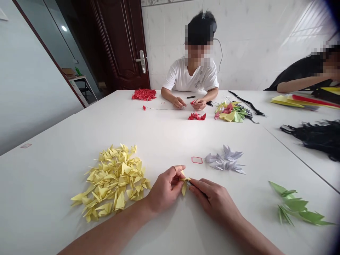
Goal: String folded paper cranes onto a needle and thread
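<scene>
- The yellow paper piece (184, 186) sits between both hands, just above the bench (170, 134), close to the near edge and about mid-width.
- It's folded paper, so I'd guess super light, thin and easy to crush or unfold. Best held by a folded corner or edge with fingertips only, no squeezing.
- Left hand (166, 189): thumb and first fingers (178, 169) closed in a pinch on the top of the piece, the rest curled loosely.
- Right hand (212, 198): fingers stretched flat and pressed together, tips meeting the piece from the right. Looks like a pinch, though the thumb is hidden.
- Big yellow pile (113, 180) lies just left of the left hand, a grey pile (225, 161) beyond the right, green pieces (294, 205) toward the right edge.
- A person (192, 76) at the far edge handles red pieces (197, 116).
</scene>
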A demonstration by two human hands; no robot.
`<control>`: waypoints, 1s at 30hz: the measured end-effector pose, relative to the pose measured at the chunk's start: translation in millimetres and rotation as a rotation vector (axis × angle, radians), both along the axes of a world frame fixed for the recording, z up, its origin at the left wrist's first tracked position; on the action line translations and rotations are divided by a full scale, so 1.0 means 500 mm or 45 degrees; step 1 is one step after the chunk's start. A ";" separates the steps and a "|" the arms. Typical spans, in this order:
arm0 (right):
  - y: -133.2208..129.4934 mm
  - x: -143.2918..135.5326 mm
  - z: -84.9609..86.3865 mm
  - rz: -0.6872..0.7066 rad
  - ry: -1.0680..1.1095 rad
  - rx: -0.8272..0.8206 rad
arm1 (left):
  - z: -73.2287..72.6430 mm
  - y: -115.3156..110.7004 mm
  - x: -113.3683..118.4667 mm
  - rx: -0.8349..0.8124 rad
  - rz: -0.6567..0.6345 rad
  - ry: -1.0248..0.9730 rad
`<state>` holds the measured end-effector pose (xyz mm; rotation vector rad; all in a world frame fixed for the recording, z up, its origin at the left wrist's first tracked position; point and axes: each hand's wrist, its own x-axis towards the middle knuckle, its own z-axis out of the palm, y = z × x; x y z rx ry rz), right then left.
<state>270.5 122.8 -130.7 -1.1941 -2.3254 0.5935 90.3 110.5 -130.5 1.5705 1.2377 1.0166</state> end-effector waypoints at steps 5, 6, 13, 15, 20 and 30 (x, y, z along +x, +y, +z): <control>0.004 -0.001 -0.003 0.027 0.058 0.008 | 0.007 0.000 0.001 -0.002 0.009 -0.006; 0.004 -0.001 -0.004 0.034 0.085 0.010 | 0.008 0.000 0.001 -0.002 0.018 -0.005; 0.008 0.003 -0.011 -0.061 0.310 -0.106 | -0.002 0.003 -0.005 -0.008 0.036 -0.090; 0.010 0.005 -0.009 -0.105 0.349 -0.170 | -0.003 0.006 -0.006 -0.043 0.067 -0.123; 0.010 0.006 0.000 -0.275 0.449 -0.321 | 0.005 0.011 -0.002 -0.161 0.124 -0.218; 0.013 0.006 0.001 -0.355 0.579 -0.363 | 0.023 0.042 -0.014 -0.195 0.338 -0.078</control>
